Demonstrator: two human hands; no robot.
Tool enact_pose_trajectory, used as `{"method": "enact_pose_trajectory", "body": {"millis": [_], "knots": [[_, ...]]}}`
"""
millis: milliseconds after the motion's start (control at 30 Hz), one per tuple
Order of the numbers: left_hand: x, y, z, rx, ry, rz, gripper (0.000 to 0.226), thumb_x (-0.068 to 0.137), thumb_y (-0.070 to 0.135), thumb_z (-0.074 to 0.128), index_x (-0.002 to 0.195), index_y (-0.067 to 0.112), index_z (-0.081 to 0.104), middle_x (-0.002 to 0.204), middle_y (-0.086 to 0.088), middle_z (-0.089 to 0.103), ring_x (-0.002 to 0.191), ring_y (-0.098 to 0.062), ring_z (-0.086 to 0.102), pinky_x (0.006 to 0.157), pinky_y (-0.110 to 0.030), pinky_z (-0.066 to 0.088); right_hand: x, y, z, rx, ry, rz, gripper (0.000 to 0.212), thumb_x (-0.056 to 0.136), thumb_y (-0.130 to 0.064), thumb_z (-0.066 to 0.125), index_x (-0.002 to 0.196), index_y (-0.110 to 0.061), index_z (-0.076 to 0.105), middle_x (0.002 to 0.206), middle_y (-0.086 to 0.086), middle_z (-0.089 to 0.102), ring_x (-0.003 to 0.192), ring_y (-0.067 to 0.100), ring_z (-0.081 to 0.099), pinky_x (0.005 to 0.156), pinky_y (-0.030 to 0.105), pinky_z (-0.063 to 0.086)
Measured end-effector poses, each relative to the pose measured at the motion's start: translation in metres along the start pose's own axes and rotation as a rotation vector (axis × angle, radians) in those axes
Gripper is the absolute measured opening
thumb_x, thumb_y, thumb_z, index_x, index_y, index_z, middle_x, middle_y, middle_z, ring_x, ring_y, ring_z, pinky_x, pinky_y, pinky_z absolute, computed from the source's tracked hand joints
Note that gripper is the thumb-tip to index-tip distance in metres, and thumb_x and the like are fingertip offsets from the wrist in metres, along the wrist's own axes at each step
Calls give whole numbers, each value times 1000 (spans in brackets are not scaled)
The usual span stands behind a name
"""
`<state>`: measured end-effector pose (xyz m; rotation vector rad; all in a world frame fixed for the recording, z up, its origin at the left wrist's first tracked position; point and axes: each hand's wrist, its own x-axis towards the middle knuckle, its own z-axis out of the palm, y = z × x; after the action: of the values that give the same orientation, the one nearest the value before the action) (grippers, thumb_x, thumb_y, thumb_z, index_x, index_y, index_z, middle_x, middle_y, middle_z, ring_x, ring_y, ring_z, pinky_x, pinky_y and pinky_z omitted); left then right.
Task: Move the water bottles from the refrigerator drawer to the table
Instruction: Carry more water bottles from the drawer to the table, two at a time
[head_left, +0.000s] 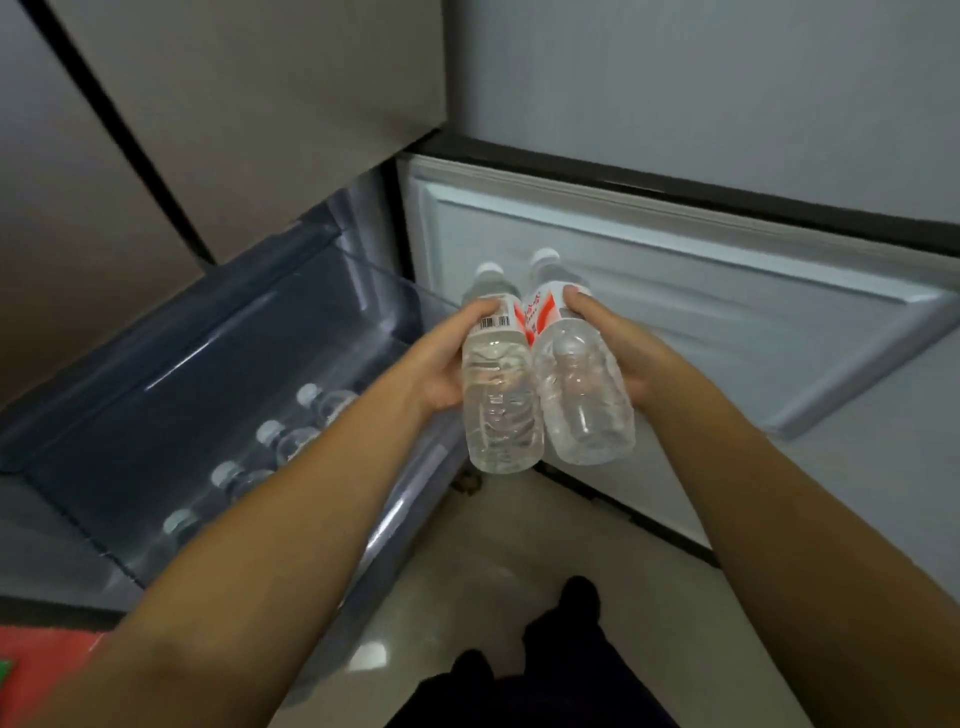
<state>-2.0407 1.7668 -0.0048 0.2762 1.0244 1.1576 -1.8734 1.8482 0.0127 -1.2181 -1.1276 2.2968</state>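
Fingers (480, 310) of the left hand (441, 364) and right hand (618, 345) each clasp 1 water bottle — left bottle (498, 384) touching right bottle (576, 384) — above the floor (483, 561), beside the open refrigerator drawer (171, 374) holding 4 more bottles (270, 434).

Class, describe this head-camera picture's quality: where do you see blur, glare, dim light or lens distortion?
Head view: dim, greyish light overall; motion blur softens the bottles in the drawer and the drawer rim; glare patch on the floor; wide-angle bending curves the refrigerator door edges; the two held bottles are sharpest.
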Motion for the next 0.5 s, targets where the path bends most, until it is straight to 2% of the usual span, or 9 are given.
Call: {"method": "enact_pose_trajectory", "body": {"millis": [100,167,233,333,367,433,500], "knots": [[9,-13,40,112,-70,-19,30,95,29,53,116,8,58,85,-11,71,72,-21,71,69,-33,60,-35,13,-39,90,54,-52,42,93,-45,55,116,-10,57,104,14,73,95,26,70,80,36,57],[15,-30,70,202,-110,-62,27,95,28,55,115,10,59,86,-10,72,74,-21,71,71,-34,60,-59,23,-67,124,112,-88,42,92,-45,54,116,-11,58,98,12,75,89,25,72,74,34,59],[28,-55,96,302,-139,-80,32,91,26,62,120,12,58,97,-12,72,82,-24,70,78,-39,58,-81,38,-96,149,133,-93,48,92,-45,55,126,-11,53,108,15,71,94,28,70,77,37,58],[50,-101,129,433,-118,-78,66,76,27,78,133,14,48,118,-14,68,96,-29,70,82,-46,57,-109,64,-138,158,220,-121,60,85,-41,65,135,-11,48,126,21,61,108,35,64,88,46,54],[54,-118,140,467,-125,-91,75,70,28,81,135,13,47,120,-16,67,98,-30,70,82,-47,57,-119,74,-150,147,259,-150,58,84,-37,67,133,-11,50,125,20,62,107,35,64,90,48,54],[60,-154,163,508,-158,-115,75,67,26,81,133,10,49,119,-20,66,98,-33,69,83,-48,56,-138,96,-175,102,381,-208,41,87,-30,68,122,-11,57,114,17,66,98,31,67,90,47,54],[67,-189,186,590,-162,-103,73,65,30,81,128,8,53,116,-21,67,96,-33,70,81,-46,57,-157,118,-198,-10,568,-230,45,77,-35,76,113,-12,64,108,13,70,96,27,69,89,45,55]]}}
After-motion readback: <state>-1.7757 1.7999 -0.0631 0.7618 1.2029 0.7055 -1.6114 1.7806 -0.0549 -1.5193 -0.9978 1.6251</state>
